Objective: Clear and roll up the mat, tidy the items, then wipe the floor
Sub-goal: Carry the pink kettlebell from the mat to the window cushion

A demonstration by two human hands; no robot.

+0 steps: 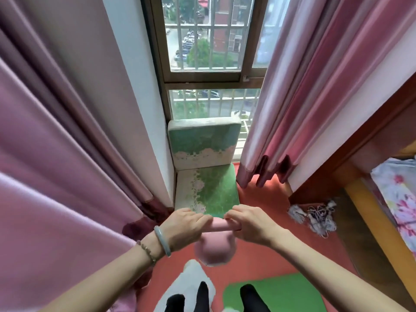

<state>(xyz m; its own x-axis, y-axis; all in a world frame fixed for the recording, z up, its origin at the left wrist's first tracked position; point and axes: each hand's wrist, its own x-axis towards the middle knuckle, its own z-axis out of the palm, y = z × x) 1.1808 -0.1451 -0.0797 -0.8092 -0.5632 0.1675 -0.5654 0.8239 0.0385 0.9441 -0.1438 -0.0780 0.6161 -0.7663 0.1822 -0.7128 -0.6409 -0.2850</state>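
Left hand (184,226) and right hand (249,224) are curling round the pink kettlebell (215,251) handle, above the red floor (270,255). Green mat (281,291) is lying flat by the feet. Floor chair (213,192) is sitting under the window (202,41), between pink curtains (56,176).

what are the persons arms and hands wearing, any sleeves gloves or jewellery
No sleeves or gloves show; both forearms are bare to the frame edge. The left hand has two things at its wrist: a smooth, pale green-grey bangle and, behind it, a thin beaded bracelet. The right hand and its wrist wear nothing visible.
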